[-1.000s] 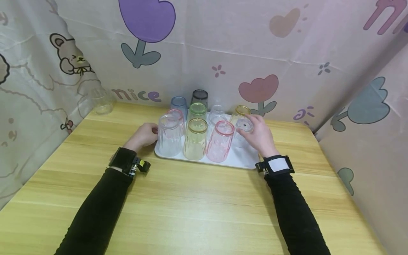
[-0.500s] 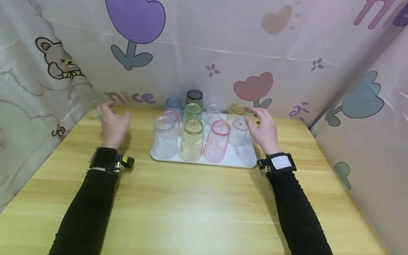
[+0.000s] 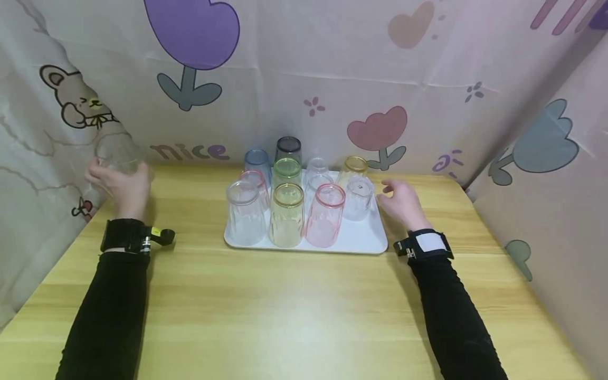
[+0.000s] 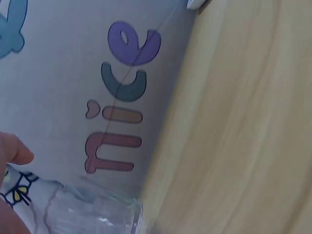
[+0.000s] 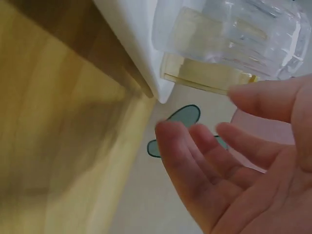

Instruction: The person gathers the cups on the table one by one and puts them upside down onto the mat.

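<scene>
- The left hand [image 3: 121, 184] curls its fingers round a clear cup [image 3: 115, 157] at the far left corner of the table [image 3: 294, 311], hard against the curtain [image 3: 43, 158]. The cup is almost invisible against the fabric, so a misjudged grip could let it slip.
- In the left wrist view only a thumb tip [image 4: 14, 150] and the cup [image 4: 92, 212] show; I cannot tell how firmly the fingers close. A loose hold on smooth plastic could drop it on the table edge.
- The curtain hangs touching the cup; lifting it could snag the fabric and tilt the cup out of the hand.
- The right hand [image 3: 404, 203] hovers just beside the tray [image 3: 366, 244], fingers spread and relaxed, holding nothing. It is near an upturned clear cup [image 3: 357, 198] at the tray's right side; a careless sweep could knock that over.
- The tray cups stand packed close, some touching: the pink cup [image 3: 325, 215], yellow cup [image 3: 286, 215] and front clear cup [image 3: 245, 212]. One bumped cup could topple its neighbours.
- The tray's free space is slight; setting another cup there could push a cup off the rim.
</scene>
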